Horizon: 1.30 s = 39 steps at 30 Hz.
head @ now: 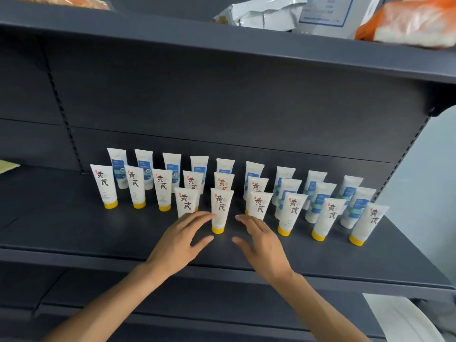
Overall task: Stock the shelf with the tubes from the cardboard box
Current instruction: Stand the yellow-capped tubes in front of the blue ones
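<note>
Where the dark grey shelf (74,225) carries the stock, two kinds of tube stand upright on their caps. Yellow-capped tubes with black brush lettering: 12 counted — three at left (first at (103,186)), three in a middle rank partly hidden, six along the front out to the far right one (369,224). Blue-labelled tubes (118,167): 12 counted, nine in the back rank and three more stepped forward at right; some caps hidden, so count is approximate.

Both forearms reach in from below, palms down, fingers straight and spread; neither hand grips anything. Left hand (181,239): fingertips overlap the lower part of the front tube (186,202) and touch the left side of the centre front tube (220,211). Right hand (261,239): fingertips lie at the base of the front tube (259,204) to the right of centre; contact cannot be judged.

Centre front tube stands between the two hands, nearer the left.

Upper shelf (222,48) holds an orange-and-white packet (409,23) and a crumpled white bag (261,13)
</note>
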Motion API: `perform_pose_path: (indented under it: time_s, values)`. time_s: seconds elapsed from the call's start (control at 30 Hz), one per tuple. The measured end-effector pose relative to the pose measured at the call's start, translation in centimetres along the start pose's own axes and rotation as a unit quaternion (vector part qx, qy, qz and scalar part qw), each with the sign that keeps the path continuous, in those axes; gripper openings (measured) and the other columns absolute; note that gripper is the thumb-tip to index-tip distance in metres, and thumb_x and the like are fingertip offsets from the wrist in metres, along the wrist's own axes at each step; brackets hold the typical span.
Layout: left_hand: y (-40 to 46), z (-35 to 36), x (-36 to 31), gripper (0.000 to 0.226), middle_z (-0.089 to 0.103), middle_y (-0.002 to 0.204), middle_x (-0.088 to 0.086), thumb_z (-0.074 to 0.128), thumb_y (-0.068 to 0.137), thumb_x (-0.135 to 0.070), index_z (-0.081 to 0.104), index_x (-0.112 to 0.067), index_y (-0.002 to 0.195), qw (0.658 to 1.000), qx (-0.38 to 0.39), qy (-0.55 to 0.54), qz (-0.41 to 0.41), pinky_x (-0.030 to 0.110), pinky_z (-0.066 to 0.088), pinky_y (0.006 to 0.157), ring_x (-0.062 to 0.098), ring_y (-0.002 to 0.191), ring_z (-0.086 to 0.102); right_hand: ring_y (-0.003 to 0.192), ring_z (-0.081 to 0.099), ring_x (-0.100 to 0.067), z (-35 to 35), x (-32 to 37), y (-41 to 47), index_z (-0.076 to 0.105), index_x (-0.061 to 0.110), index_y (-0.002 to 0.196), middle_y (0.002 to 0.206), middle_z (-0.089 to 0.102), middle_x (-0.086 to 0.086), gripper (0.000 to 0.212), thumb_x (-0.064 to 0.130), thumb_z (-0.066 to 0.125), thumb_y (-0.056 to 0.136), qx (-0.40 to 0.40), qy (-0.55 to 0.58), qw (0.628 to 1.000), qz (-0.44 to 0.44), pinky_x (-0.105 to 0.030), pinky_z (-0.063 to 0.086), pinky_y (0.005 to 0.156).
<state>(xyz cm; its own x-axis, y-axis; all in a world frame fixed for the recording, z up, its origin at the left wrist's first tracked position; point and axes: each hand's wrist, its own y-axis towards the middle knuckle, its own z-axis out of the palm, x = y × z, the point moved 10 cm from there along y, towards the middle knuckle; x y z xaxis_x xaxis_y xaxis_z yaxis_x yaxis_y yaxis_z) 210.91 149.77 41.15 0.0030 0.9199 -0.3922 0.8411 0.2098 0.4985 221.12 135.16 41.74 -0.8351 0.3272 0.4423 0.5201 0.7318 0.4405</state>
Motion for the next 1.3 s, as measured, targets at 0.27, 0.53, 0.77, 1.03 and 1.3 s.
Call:
perform_pose_path:
  time_s: [0.27, 0.53, 0.77, 1.03, 1.3]
  values:
    - [2.6, 4.0, -5.9, 0.055, 0.044, 0.144, -0.019, 0.062, 0.094, -0.041, 0.044, -0.031, 0.145, 0.998, 0.032, -0.019, 0.052, 0.022, 0.042, 0.108, 0.001, 0.133, 0.042, 0.130, 0.044, -0.007, -4.9, -4.2, -3.8, 0.045, 0.024, 0.141, 0.143, 0.049, 0.013, 0.051, 0.037, 0.061, 0.094, -0.021, -0.064, 0.997, 0.038, -0.027, 0.048, 0.099]
    - [5.1, 9.0, -13.2, 0.053, 0.045, 0.142, -0.015, 0.065, 0.092, -0.037, 0.047, -0.027, 0.141, 0.987, 0.078, -0.062, 0.124, 0.017, 0.035, 0.109, 0.003, 0.131, 0.041, 0.128, 0.046, -0.010, -10.1, -8.5, -9.7, 0.044, 0.023, 0.143, 0.142, 0.050, 0.011, 0.056, 0.037, 0.064, 0.093, -0.071, -0.125, 0.981, 0.130, -0.027, 0.049, 0.094]
    - [4.9, 14.8, -21.3, 0.051, 0.046, 0.141, -0.015, 0.066, 0.092, -0.033, 0.047, -0.027, 0.139, 0.967, 0.127, -0.118, 0.186, 0.015, 0.031, 0.106, 0.005, 0.128, 0.042, 0.127, 0.049, -0.017, -14.9, -12.6, -17.9, 0.042, 0.024, 0.142, 0.142, 0.050, 0.005, 0.056, 0.032, 0.063, 0.091, -0.092, -0.163, 0.960, 0.208, -0.036, 0.049, 0.100]
    - [3.5, 23.5, -32.2, 0.047, 0.049, 0.135, -0.017, 0.066, 0.092, -0.031, 0.049, -0.028, 0.136, 0.947, 0.172, -0.165, 0.216, 0.015, 0.034, 0.102, 0.004, 0.121, 0.046, 0.126, 0.053, -0.021, -20.4, -19.2, -28.6, 0.047, 0.018, 0.140, 0.140, 0.055, 0.001, 0.052, 0.038, 0.062, 0.094, -0.115, -0.175, 0.936, 0.283, -0.036, 0.050, 0.098]
    - [0.0, 36.2, -41.1, 0.046, 0.057, 0.129, -0.012, 0.069, 0.090, -0.026, 0.054, -0.024, 0.132, 0.930, 0.244, -0.199, 0.190, 0.028, 0.048, 0.096, 0.010, 0.110, 0.054, 0.120, 0.055, -0.020, -23.0, -28.1, -41.2, 0.048, 0.016, 0.139, 0.135, 0.056, -0.001, 0.049, 0.033, 0.058, 0.094, -0.087, -0.165, 0.909, 0.373, -0.036, 0.051, 0.093]
